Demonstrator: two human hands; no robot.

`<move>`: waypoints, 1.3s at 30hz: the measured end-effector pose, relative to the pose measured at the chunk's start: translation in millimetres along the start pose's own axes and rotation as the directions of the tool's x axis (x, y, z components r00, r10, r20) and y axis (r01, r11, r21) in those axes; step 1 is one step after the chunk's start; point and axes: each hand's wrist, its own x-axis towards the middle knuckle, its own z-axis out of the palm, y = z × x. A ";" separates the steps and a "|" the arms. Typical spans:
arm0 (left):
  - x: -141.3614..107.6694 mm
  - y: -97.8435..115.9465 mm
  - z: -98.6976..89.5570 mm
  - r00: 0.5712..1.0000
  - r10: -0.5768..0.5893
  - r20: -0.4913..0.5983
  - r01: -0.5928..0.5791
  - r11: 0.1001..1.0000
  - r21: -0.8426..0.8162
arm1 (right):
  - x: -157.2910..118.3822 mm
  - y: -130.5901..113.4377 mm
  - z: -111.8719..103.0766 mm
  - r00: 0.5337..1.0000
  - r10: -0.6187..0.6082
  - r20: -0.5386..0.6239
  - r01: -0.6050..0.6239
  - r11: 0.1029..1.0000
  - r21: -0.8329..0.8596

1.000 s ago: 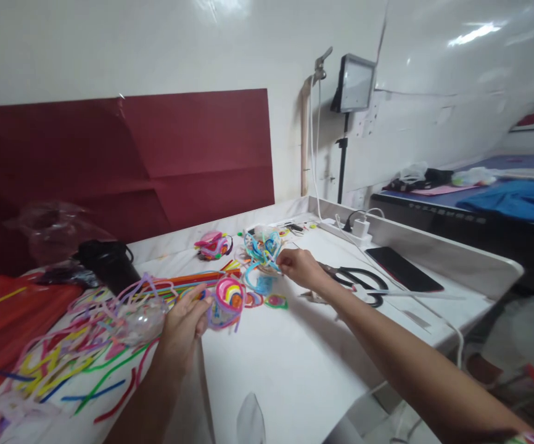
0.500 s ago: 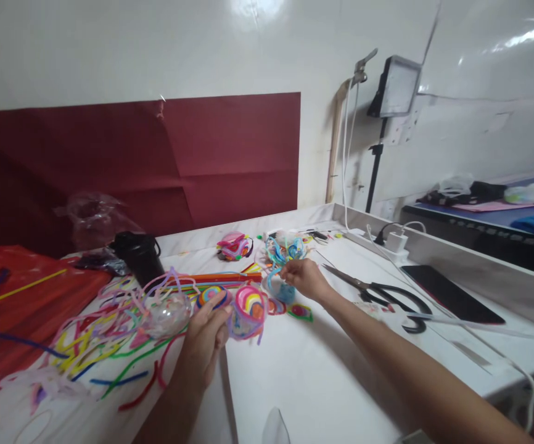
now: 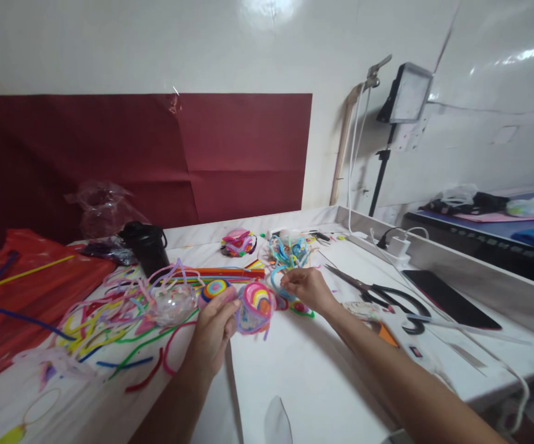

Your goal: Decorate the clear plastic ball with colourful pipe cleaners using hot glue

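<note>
My left hand (image 3: 214, 327) is closed on a clear ball decorated with pink, purple and yellow pipe cleaners (image 3: 255, 308). Just behind its fingers shows a round piece with rainbow rings (image 3: 216, 288); whether it is joined to the ball I cannot tell. My right hand (image 3: 311, 288) pinches a curved light-blue pipe cleaner (image 3: 276, 276) to the right of the ball. Beyond that hand lies a bundle of blue and multicoloured pipe cleaners (image 3: 290, 250). A small green-edged piece (image 3: 304, 310) rests on the white board under the right wrist.
Loose pipe cleaners (image 3: 132, 345) and a clear ball (image 3: 174, 305) spread at left, beside a red plastic bag (image 3: 36, 296) and black cup (image 3: 145, 246). At right are large scissors (image 3: 378, 293), a black flat object (image 3: 452, 299) and a white cable (image 3: 493, 351). A pink decorated ball (image 3: 238, 242) stands behind.
The view has shifted slightly, so most things sit further right. Both hands keep their holds; the light-blue pipe cleaner now shows as a clearer arc beside the decorated ball.
</note>
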 end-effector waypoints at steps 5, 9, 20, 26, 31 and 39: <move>-2.2 0.1 1.4 1.000 0.009 0.018 -0.008 1.000 -0.017 | -5.8 1.7 1.5 0.999 0.040 0.011 -0.040 0.999 0.022; -2.3 -0.2 1.7 1.000 0.017 0.012 -0.016 1.000 -0.022 | -10.4 4.3 2.1 0.997 0.079 0.011 -0.079 0.996 0.032; -0.6 -2.7 0.3 1.000 -0.011 0.005 0.011 0.999 -0.038 | -26.4 1.7 -5.8 0.992 0.121 -0.024 -0.121 0.993 0.003; 4.7 -7.0 -3.3 1.000 -0.027 0.006 0.027 0.999 -0.042 | -33.2 -1.2 -10.9 0.989 0.144 -0.044 -0.143 0.989 0.040; 10.5 -8.7 -5.8 0.999 -0.031 0.004 0.032 0.999 -0.040 | -32.9 -1.1 -29.4 0.975 0.189 -0.119 -0.182 0.981 0.069; 0.7 -0.5 1.6 0.999 -0.030 0.026 0.030 1.000 -0.008 | -30.9 0.5 -89.3 0.947 0.202 -0.248 -0.206 0.979 0.011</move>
